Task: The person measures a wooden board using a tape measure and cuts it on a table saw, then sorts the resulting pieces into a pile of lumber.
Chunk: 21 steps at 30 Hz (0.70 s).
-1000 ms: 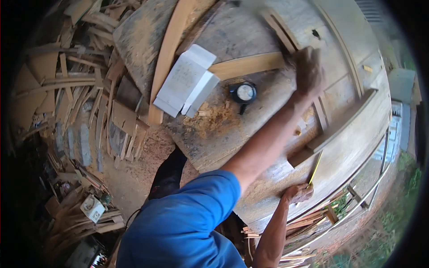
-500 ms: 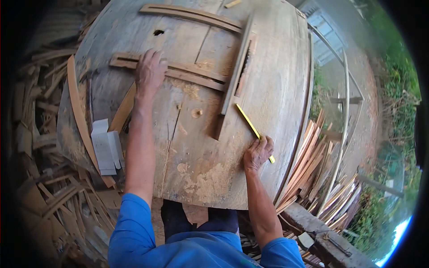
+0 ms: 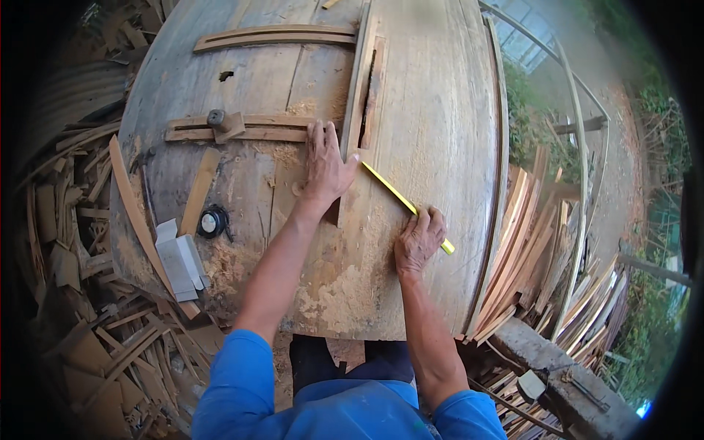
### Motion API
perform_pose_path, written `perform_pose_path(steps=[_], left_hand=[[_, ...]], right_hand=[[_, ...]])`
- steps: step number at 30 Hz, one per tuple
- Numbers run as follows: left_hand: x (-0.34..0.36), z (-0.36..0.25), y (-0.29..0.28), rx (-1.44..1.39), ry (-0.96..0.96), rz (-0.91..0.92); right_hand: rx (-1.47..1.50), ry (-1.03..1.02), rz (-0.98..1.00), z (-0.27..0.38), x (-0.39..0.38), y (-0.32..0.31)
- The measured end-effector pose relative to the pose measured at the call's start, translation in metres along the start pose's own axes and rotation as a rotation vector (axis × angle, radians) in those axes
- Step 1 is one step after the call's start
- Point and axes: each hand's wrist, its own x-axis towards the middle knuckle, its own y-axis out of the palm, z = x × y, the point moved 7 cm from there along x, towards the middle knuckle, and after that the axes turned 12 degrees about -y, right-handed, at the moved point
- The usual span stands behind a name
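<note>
My left hand lies with its fingers stretched out over the right end of a slotted wooden bar. Its thumb touches a long upright wooden strip that the bar meets. In my right hand, closed fingers hold a thin yellow stick slanting across the boards; its far tip is close to my left thumb. A second slotted bar runs parallel farther off. A short slotted wooden piece stands against the strip's right side. On the nearer bar sits a small wooden block with a dark knob.
All this rests on a sawdust-strewn wooden tabletop with a small hole. A white folded carton, a round black-and-white object and loose slats lie at left. Scrap wood is heaped left, with more strips at right.
My left hand has moved right along the nearer bar to its end by the strip, uncovering the knobbed block. My right hand keeps hold of the yellow stick. The view has shifted slightly.
</note>
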Motion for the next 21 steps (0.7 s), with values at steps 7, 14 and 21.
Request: perform_pose_path(steps=[7,14,21], left_hand=[[0.001,0.002,0.023,0.02,-0.056,-0.027],[0.019,0.041,0.001,0.132,-0.122,-0.095],[0.019,0.083,-0.036,0.009,-0.166,-0.026]], right_hand=[[-0.06,-0.086,-0.111,-0.003,0.004,-0.003],[-0.062,-0.402,-0.163,-0.014,0.095,0.012],[0.002,-0.528,-0.228,0.002,0.189,0.066]])
